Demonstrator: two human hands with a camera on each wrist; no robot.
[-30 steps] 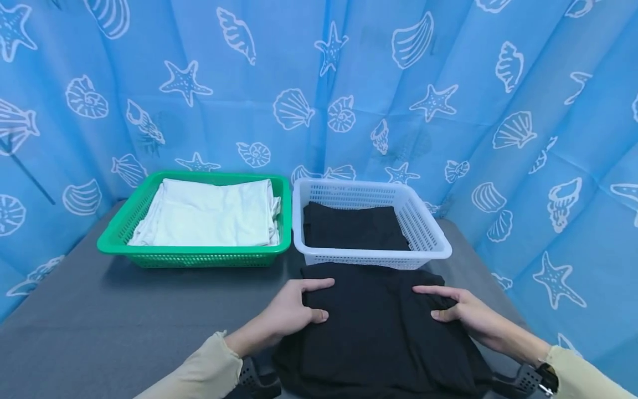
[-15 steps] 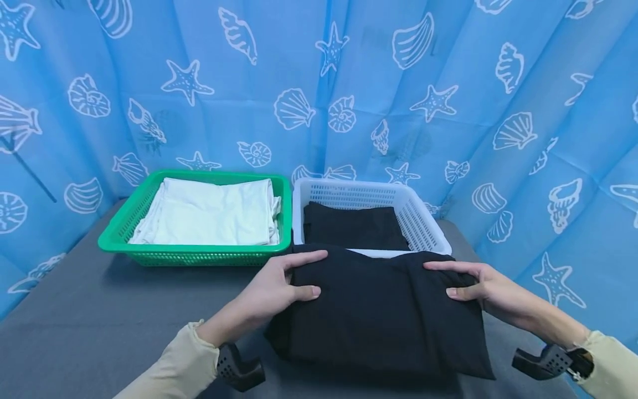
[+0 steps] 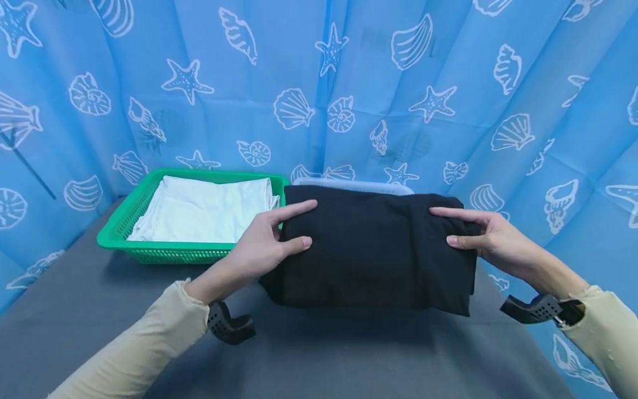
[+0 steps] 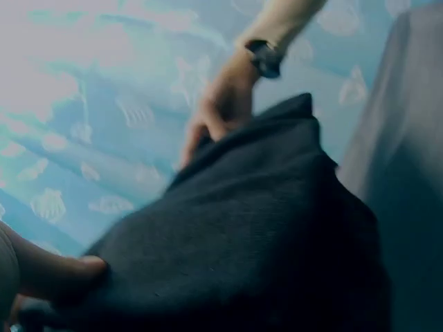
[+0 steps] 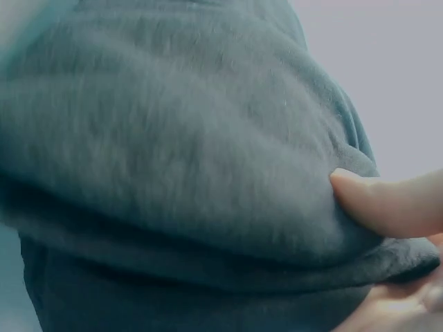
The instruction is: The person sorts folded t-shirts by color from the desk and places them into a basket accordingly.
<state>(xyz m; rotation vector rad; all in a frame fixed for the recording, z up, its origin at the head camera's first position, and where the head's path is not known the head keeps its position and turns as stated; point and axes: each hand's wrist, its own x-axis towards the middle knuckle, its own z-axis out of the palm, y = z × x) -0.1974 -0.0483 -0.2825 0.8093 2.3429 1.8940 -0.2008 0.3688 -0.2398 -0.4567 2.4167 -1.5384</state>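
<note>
A folded black garment (image 3: 369,249) hangs above the table between my two hands, its lower edge drooping toward me. My left hand (image 3: 264,238) grips its left side, thumb and index finger on the near face and the other fingers hidden behind the cloth. At the right side my right hand (image 3: 503,244) pinches it the same way. In the right wrist view the thumb (image 5: 387,204) presses on the layered cloth (image 5: 194,159). The garment covers most of a white basket (image 3: 349,184), whose far rim shows above it. The black clothes inside that basket are hidden now.
Left of the garment stands a green basket (image 3: 164,252) with folded white cloth (image 3: 199,210) in it. Both baskets sit on the grey tabletop (image 3: 299,354). Behind them hangs a blue curtain (image 3: 299,66) with shells and starfish.
Both hands have lifted the folded black garment off the table and moved it up and forward, over the white basket's near side. The baskets stay in place.
</note>
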